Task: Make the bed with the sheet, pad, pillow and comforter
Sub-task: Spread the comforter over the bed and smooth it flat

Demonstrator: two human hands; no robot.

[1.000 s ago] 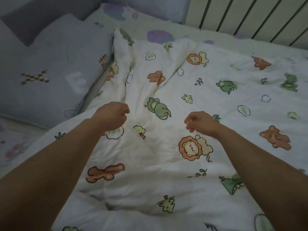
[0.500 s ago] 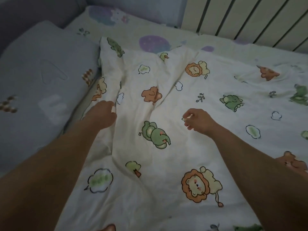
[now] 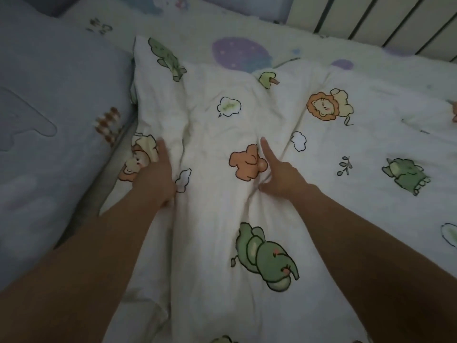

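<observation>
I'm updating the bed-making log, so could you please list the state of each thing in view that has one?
comforter: spread over the bed, wrinkled, a ridge bunched between the hands
left hand: on the comforter near its left edge, forefinger out
right hand: on the comforter, forefinger out, fabric gathered under it
pillow: lying beside the comforter, uncovered
sheet: on the mattress, bare beyond the comforter

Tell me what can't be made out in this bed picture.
Head view only:
- Left hand: fingertips sunk in a comforter fold; grip unclear.
- Pillow: cut off by the left edge.
- Sheet: mostly hidden under the comforter.
- Pad: not visible.
</observation>
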